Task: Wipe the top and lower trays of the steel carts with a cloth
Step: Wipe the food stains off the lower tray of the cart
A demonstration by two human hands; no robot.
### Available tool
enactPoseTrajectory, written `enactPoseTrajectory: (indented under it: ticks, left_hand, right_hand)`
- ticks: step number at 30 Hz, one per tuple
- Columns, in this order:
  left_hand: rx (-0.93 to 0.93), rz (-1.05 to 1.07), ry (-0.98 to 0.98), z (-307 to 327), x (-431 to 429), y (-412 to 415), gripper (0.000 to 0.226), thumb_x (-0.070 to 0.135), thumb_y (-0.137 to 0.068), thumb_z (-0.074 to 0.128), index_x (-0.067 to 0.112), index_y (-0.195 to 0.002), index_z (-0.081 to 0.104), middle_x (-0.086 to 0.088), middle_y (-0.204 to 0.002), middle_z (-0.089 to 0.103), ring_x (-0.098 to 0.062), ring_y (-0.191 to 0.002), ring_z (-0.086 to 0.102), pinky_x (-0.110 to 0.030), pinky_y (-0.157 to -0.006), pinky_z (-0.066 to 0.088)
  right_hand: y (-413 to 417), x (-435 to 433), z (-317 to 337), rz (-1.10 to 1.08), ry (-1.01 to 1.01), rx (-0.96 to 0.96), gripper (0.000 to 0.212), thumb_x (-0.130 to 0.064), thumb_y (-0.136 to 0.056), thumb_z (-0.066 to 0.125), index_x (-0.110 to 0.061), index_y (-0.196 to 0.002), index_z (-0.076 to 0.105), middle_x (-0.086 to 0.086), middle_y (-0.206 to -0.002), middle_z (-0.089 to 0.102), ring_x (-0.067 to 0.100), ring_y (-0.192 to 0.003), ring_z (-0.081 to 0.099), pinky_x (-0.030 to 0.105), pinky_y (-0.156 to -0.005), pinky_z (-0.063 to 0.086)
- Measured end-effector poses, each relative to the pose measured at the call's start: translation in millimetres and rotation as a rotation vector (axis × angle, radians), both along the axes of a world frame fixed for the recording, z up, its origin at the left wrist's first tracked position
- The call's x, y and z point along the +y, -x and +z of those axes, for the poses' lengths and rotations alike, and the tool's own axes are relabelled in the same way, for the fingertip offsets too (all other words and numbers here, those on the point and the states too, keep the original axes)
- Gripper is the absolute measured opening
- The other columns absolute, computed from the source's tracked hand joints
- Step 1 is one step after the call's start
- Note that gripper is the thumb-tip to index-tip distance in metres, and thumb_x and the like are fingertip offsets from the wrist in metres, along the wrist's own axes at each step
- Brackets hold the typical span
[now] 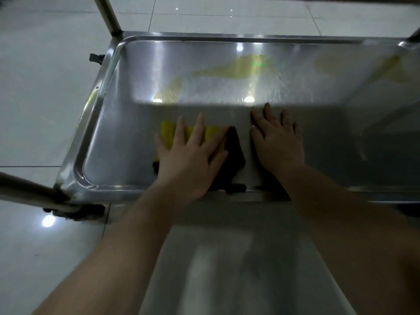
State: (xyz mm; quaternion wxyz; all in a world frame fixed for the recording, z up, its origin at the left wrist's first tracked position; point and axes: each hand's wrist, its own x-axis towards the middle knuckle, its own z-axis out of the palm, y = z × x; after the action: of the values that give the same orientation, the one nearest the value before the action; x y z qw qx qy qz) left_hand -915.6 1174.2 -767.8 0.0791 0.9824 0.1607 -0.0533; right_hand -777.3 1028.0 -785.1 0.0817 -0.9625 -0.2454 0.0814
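A pale tiled floor (45, 98), glossy and marked by thin grout lines, is seen around a steel cart. Most of the view is filled by the cart's lower tray (118, 155), a shallow rectangular pan of brushed steel with rounded corners and a raised, rolled rim. Its far half is lit and its near half lies in shadow. Yellowish patches (238, 67) are spread over the lit part; whether they are smears or reflections cannot be told in this dim light. Round steel posts are fixed at the tray's corners, one at the far left (106, 14) and one at the near left (25, 189), and a dark wheel (77, 212) is mounted under the near left corner.

Only a cloth (168, 133) is held in the tray, lying flat on the bottom near the front rim; it is soft and yellow, with a dark part on its right that is draped over that rim. The left hand (191, 160) is pressed flat on the cloth, fingers straight and spread, nothing being gripped. The right hand (279, 144) is laid flat on bare steel just beside the cloth, fingers likewise straight and spread.
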Motion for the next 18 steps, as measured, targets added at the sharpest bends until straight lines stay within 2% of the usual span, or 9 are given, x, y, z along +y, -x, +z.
enactPoseTrajectory:
  ticks: [3, 5, 7, 10, 13, 18]
  left_hand:
    - [-0.052, -0.007, -0.029, 0, -22, 60, 0.058, 0.065, -0.096, 0.008, 0.051, -0.150, 0.023, -0.004, -0.163, 0.023, -0.044, -0.147, 0.020, -0.074, -0.102, 0.025]
    - [-0.001, 0.004, -0.038, -1, -23, 61, 0.057, 0.065, -0.097, 0.011, 0.050, -0.149, 0.028, -0.006, -0.160, 0.030, -0.047, -0.144, 0.026, -0.076, -0.098, 0.028]
    - [-0.011, 0.032, -0.080, 3, -31, 47, 0.056, 0.064, -0.097, 0.011, 0.053, -0.151, 0.019, -0.006, -0.163, 0.023, -0.050, -0.144, 0.022, -0.078, -0.097, 0.026]
    - [0.025, -0.004, -0.064, 0, -55, 17, 0.054, 0.065, -0.096, 0.005, 0.058, -0.146, -0.013, 0.002, -0.166, -0.010, -0.045, -0.149, -0.010, -0.079, -0.104, 0.012]
    - [0.042, -0.031, -0.009, 4, -64, -23, 0.055, 0.066, -0.097, 0.010, 0.058, -0.147, -0.012, 0.006, -0.165, -0.014, -0.039, -0.148, -0.018, -0.081, -0.103, 0.002]
    - [0.030, 0.002, 0.005, -2, -28, -121, 0.057, 0.066, -0.099, 0.014, 0.054, -0.152, -0.004, 0.002, -0.166, -0.013, -0.040, -0.149, -0.015, -0.080, -0.105, 0.002]
  right_hand:
    - [-2, 1, 6, 0.017, -0.066, 0.036, 0.051, -0.042, -0.105, 0.028, -0.035, -0.156, 0.019, -0.006, -0.165, 0.005, 0.028, -0.152, 0.001, 0.047, -0.121, -0.002]
    - [-14, -10, 15, -0.004, -0.175, 0.041, 0.050, -0.035, -0.106, 0.033, -0.029, -0.155, 0.027, -0.003, -0.165, 0.011, 0.027, -0.152, 0.001, 0.047, -0.122, 0.003]
    - [-29, -29, 18, -0.013, -0.104, -0.031, 0.050, -0.035, -0.106, 0.031, -0.028, -0.155, 0.026, -0.004, -0.165, 0.010, 0.028, -0.152, -0.005, 0.051, -0.121, 0.001]
    - [-37, -49, 9, -0.048, 0.055, -0.024, 0.053, -0.041, -0.105, 0.027, -0.033, -0.157, 0.018, -0.005, -0.165, 0.007, 0.033, -0.151, 0.000, 0.055, -0.120, 0.002]
    - [-32, -51, 1, -0.066, 0.052, -0.029, 0.054, -0.045, -0.105, 0.022, -0.037, -0.157, 0.011, -0.007, -0.165, 0.004, 0.031, -0.151, 0.005, 0.051, -0.121, 0.001]
    - [-32, -49, -2, -0.084, 0.057, -0.055, 0.053, -0.046, -0.105, 0.021, -0.038, -0.156, 0.010, -0.009, -0.165, 0.003, 0.029, -0.151, 0.006, 0.051, -0.121, 0.000]
